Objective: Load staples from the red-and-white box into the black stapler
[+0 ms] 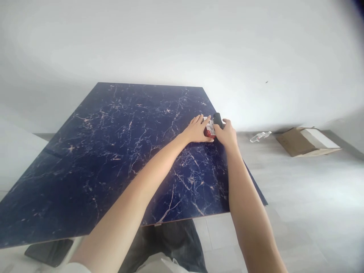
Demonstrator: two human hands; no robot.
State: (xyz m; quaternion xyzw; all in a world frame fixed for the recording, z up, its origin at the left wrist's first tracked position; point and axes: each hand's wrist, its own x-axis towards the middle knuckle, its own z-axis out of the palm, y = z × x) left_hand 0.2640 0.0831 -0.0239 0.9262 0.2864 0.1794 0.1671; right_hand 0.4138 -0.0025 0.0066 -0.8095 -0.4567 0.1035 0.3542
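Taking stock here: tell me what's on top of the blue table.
On the blue table, a red-and-white box lies between the left hand and a black cylinder at the right hand. Whatever lies beneath the hands and forearms is covered.

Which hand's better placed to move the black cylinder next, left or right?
Probably your right hand: it's directly beside the black cylinder, perhaps touching it, while your left hand is farther away, spread at the red-and-white item.
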